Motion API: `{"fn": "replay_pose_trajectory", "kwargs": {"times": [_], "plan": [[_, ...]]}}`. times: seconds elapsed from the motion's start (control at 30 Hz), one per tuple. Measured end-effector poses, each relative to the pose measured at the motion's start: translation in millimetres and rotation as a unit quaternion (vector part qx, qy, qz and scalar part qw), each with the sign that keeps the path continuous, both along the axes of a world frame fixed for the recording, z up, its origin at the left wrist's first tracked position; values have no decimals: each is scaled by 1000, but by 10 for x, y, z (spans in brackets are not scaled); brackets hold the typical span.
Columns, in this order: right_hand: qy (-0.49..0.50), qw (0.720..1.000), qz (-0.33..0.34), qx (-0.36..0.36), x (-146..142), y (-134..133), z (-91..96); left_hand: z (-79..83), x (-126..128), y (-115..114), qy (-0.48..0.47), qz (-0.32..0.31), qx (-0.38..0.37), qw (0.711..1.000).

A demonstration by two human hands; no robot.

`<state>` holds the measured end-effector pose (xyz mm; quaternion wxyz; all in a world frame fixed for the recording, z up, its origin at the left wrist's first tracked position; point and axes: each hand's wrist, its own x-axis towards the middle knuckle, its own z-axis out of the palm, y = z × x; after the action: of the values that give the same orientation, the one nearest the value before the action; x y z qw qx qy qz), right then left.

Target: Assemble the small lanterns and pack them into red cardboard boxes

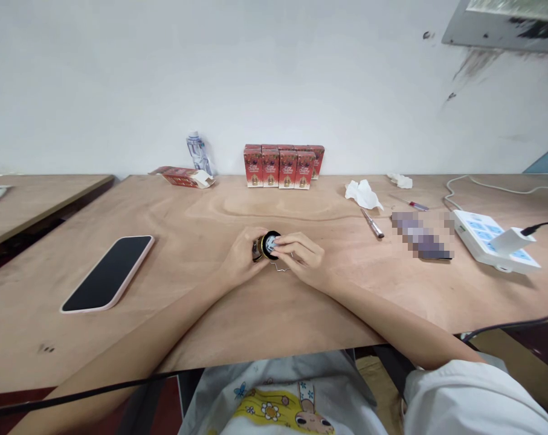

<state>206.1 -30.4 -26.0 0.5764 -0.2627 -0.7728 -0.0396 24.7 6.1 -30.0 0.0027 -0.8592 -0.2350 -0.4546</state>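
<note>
Both of my hands meet at the middle of the wooden table around a small round black and gold object with a pale face. My left hand is curled around its left side. My right hand pinches its right edge with the fingertips. A thin bent wire lies on the table just under my right hand.
A phone lies face down at the left. Several red boxes stand by the wall, with an opened box and a water bottle beside them. Tissues, a screwdriver and a white power strip are at the right.
</note>
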Motion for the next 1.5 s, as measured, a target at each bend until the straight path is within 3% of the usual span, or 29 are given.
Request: {"fn": "replay_pose_trajectory", "kwargs": {"times": [0.13, 0.33, 0.67, 1.1, 1.33, 1.5], "plan": [[17, 999, 16, 24, -13, -19, 26, -2, 7, -17, -9, 5, -23, 1000], [10, 1000, -14, 25, -38, -53, 67, -5, 17, -22, 0, 22, -24, 999], [14, 999, 4, 32, -32, -60, 79, 7, 29, -19, -28, 7, 48, 998], [72, 996, -12, -59, -105, -176, 135, 25, 39, -55, -30, 26, 61, 997], [69, 995, -7, -78, -103, -167, 147, 23, 38, -68, -31, 29, 28, 999], [77, 995, -5, -69, -106, -173, 144, 31, 41, -66, -31, 24, 45, 998]]}}
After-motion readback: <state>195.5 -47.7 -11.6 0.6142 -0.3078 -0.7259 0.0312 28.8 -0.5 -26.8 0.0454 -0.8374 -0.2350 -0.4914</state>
